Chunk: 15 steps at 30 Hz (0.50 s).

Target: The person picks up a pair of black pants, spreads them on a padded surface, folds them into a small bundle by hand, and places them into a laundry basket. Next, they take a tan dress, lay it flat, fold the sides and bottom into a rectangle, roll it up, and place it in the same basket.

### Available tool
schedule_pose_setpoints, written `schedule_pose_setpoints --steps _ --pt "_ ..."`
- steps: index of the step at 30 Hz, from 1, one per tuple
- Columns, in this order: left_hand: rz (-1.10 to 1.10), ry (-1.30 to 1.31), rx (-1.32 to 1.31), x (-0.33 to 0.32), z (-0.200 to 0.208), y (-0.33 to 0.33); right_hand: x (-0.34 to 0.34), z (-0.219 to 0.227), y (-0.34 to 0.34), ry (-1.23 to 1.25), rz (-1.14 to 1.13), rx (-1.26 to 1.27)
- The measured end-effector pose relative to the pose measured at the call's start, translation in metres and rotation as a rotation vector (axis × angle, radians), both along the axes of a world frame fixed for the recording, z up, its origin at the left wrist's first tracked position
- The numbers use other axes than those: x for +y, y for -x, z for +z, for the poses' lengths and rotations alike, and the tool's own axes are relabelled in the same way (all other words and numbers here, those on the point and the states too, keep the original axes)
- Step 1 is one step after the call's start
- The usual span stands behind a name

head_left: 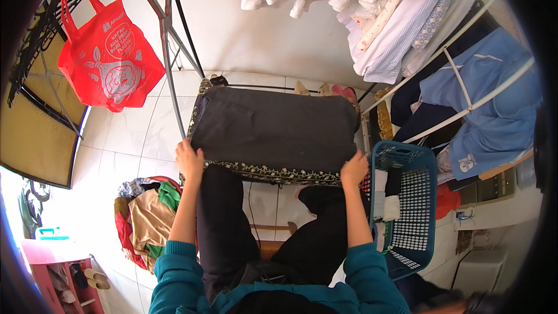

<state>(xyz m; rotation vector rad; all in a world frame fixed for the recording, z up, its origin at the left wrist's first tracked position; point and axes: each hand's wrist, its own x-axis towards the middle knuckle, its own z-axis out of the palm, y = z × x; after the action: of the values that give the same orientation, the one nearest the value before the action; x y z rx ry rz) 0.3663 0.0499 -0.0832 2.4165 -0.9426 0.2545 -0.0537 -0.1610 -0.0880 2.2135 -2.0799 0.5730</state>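
Note:
A dark grey garment [273,125], folded into a wide rectangle, lies flat across a board with a black floral cover [273,173]. It looks like trousers, but the folds hide its full shape. At the near left corner, my left hand [190,161] is closed on the cloth's edge. My right hand [354,170] grips the near right corner, its fingers curled against the fabric. Between the two hands the near edge runs fairly straight, with the flowered cover showing below it.
To the right stands a blue plastic basket [414,209] with rolled clothes inside. A heap of mixed clothes [152,218] sits on the left. A red bag [113,58] hangs from a metal frame. Shirts [383,35] hang at the back, and blue clothing [488,99] drapes over a white rack.

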Motion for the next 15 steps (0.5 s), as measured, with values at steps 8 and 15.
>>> schedule_pose_setpoints --steps 8,15 --pt "-0.492 -0.331 0.117 -0.050 -0.017 0.046 0.075 -0.019 -0.172 -0.043 0.570 -0.277" --pt "-0.451 -0.622 0.369 -0.032 -0.023 -0.005 0.044 -0.035 -0.075 -0.058 0.252 0.140"
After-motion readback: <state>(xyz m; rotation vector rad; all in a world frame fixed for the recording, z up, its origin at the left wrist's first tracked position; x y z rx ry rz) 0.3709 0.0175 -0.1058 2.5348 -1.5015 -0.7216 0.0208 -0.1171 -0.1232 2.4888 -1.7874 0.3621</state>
